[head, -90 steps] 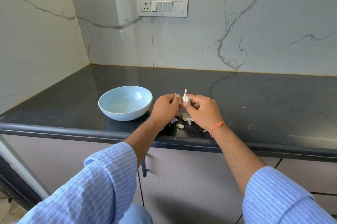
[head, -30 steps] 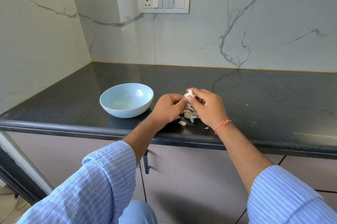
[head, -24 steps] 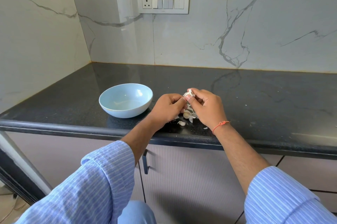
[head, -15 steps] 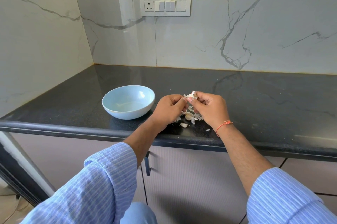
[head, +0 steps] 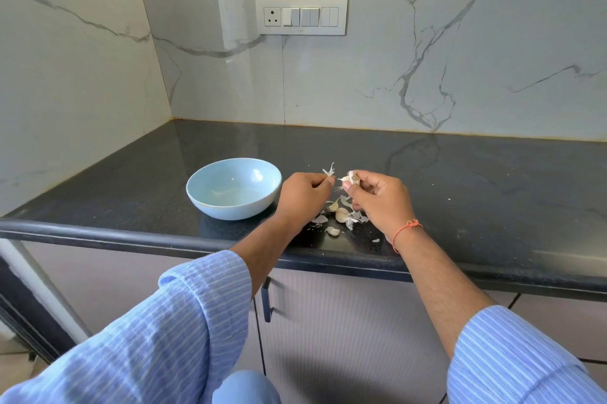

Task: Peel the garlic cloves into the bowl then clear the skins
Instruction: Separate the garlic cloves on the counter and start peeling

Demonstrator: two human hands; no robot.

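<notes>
A pale blue bowl (head: 234, 187) stands on the black countertop (head: 476, 193), with no cloves visible inside. Just right of it my left hand (head: 303, 196) pinches a torn strip of white garlic skin (head: 328, 171) between thumb and fingertips. My right hand (head: 381, 201) holds a garlic clove (head: 350, 178) at its fingertips, a small gap away from the left hand. Below the hands lie loose cloves (head: 341, 214) and scraps of skin (head: 319, 219) on the counter.
The counter's rounded front edge (head: 131, 233) runs below the hands, with cabinet doors and a dark handle (head: 266, 300) under it. Marble walls close the back and left sides. A switch panel (head: 301, 16) is on the back wall.
The hands, close together on the clove before, have pulled apart. A strip of skin has come off the clove and is now in my left hand.
</notes>
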